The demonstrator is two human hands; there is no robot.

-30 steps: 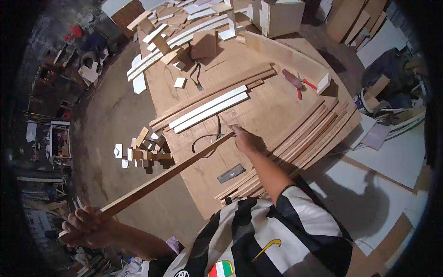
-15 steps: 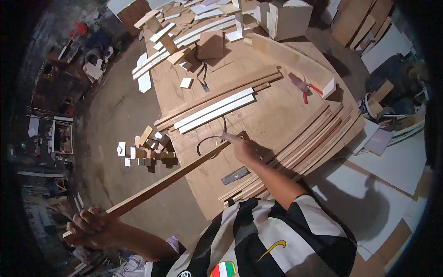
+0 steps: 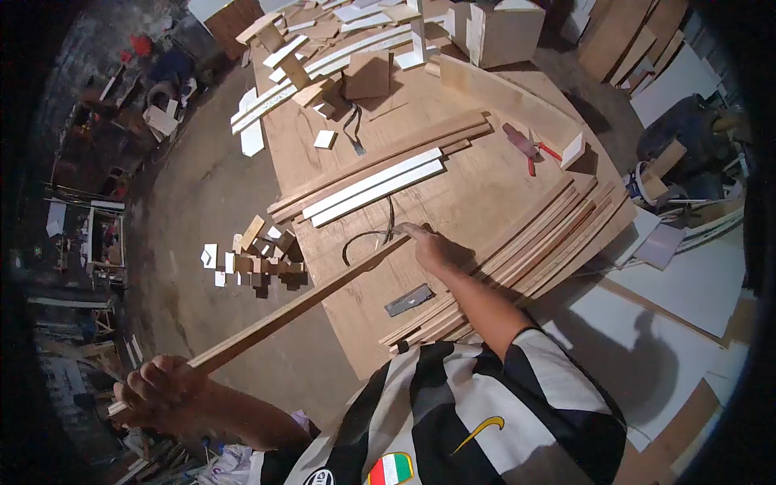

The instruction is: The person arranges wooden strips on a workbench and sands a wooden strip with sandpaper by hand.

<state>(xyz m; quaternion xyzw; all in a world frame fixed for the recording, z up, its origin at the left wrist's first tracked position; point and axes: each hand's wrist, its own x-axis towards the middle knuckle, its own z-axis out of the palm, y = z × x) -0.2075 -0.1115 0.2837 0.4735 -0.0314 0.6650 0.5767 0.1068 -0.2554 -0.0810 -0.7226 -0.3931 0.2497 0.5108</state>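
Note:
A long, narrow wooden strip [image 3: 299, 305] runs slantwise from the lower left up to the plywood table [image 3: 477, 194]. My left hand [image 3: 162, 392] is closed around its near end, out past the table's edge. At the far end, my right hand [image 3: 428, 246] grips the strip, its fingers partly hidden by the hand's own back. A thin black strap or cable [image 3: 352, 242] curves on the tabletop just beside that end. Below my right forearm lies a flat dark grey piece [image 3: 410, 300] with a light mark.
Two white strips [image 3: 376, 186] lie beside brown strips [image 3: 388, 162] mid-table. More strips [image 3: 525, 250] are stacked along the right edge. Red-handled pliers [image 3: 548, 151] rest near a white block [image 3: 572, 151]. Wood offcuts [image 3: 263, 257] are heaped at left, beyond the table edge.
My right hand has shifted slightly right and up at the strip's far end, its index finger less stretched out. My left hand keeps its hold; the view has moved a little.

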